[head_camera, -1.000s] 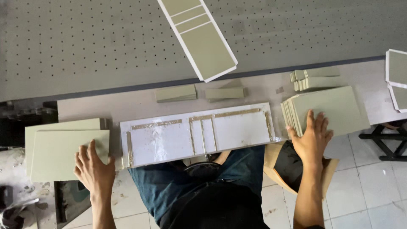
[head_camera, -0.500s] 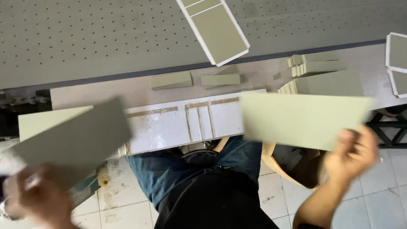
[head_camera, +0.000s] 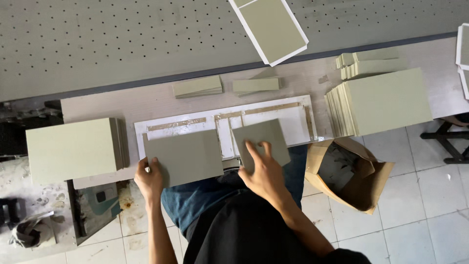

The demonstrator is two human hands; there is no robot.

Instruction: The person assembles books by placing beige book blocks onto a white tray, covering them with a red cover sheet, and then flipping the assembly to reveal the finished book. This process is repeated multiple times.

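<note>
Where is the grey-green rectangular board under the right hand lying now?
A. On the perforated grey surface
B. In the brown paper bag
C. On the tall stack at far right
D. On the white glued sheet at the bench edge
D: the right hand presses the grey-green rectangular board flat on the white glued sheet, beside the left hand's board.

Two loose grey-green boards, two tall board stacks, two small strip piles, one white tray, one paper bag.
</note>
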